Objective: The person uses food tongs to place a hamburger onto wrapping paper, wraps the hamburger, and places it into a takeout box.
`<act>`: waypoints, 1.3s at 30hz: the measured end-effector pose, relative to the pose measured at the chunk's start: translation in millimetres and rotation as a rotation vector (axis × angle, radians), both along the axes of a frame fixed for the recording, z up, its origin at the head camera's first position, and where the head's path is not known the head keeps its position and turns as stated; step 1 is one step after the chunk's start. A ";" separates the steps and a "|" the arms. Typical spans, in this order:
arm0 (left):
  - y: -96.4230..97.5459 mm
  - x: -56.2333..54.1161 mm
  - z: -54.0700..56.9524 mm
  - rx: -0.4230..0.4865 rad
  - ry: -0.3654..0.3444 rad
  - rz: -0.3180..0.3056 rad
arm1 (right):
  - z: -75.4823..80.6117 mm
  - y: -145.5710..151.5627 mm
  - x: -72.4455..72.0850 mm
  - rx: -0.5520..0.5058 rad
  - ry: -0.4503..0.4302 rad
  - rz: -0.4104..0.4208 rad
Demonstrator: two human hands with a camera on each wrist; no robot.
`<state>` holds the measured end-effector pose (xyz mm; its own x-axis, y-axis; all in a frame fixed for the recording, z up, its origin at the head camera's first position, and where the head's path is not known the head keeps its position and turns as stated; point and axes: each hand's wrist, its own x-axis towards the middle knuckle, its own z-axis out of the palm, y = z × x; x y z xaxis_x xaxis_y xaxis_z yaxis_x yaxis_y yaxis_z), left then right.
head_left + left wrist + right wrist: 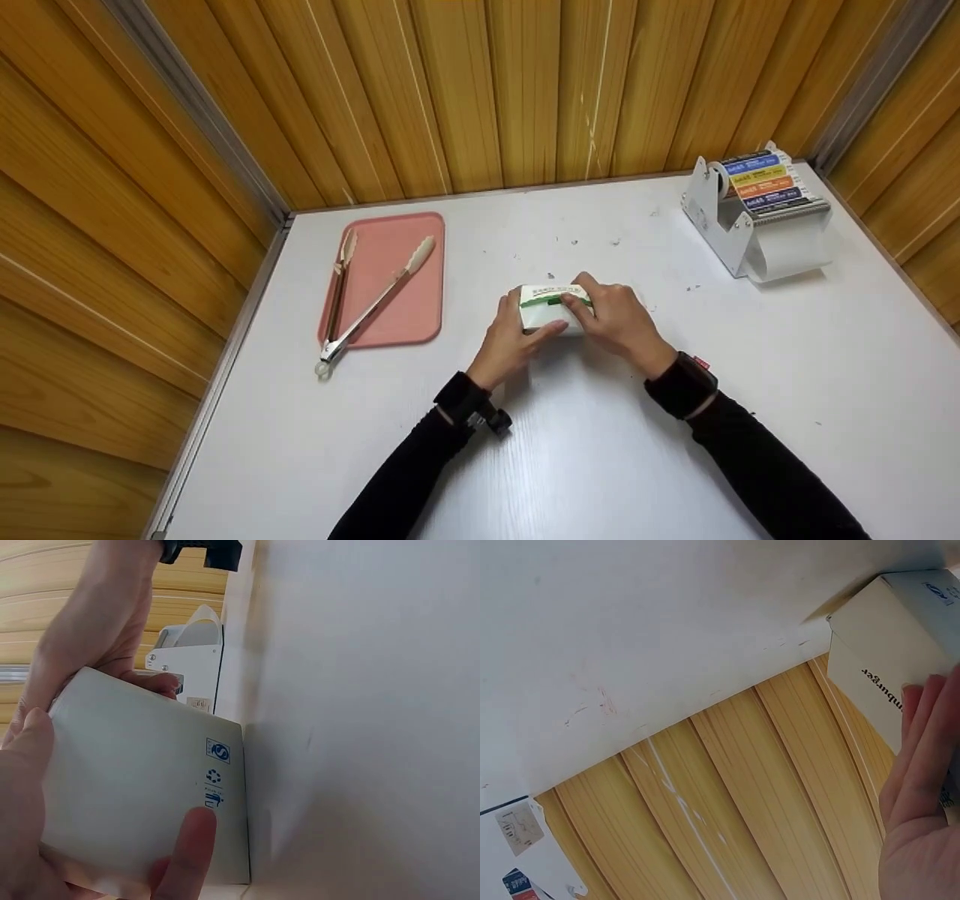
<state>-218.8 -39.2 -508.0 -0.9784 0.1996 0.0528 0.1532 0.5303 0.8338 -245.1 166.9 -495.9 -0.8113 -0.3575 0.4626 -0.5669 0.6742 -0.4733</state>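
A small white hamburger box [553, 315] with a green band across its top stands on the table, between both hands. My left hand [508, 337] grips its left side, the thumb lying along the front face. From the right, my right hand [619, 319] holds the box with its thumb on the green band near the top edge. Blue printed marks show on the box [142, 772] in the left wrist view. In the right wrist view, fingers [930, 735] of the right hand lie along the printed side of the box [885, 652].
A pink tray [390, 315] lies to the left, with a pair of tongs [375, 300] on it, their hinged end past its near edge. At the back right stands a white label dispenser [720, 217] with coloured label rolls. Wood-panelled walls [480, 97] border the table [585, 465].
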 end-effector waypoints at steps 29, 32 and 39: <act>-1.5 0.2 1.8 0.049 -0.027 -0.063 | 5.9 1.9 8.9 0.009 -0.064 -0.010; 0.3 0.5 1.8 0.061 -0.041 -0.035 | 5.4 3.0 7.9 0.006 -0.088 0.000; 1.7 1.2 2.2 0.077 -0.057 -0.025 | 3.3 3.4 7.4 0.005 -0.063 -0.006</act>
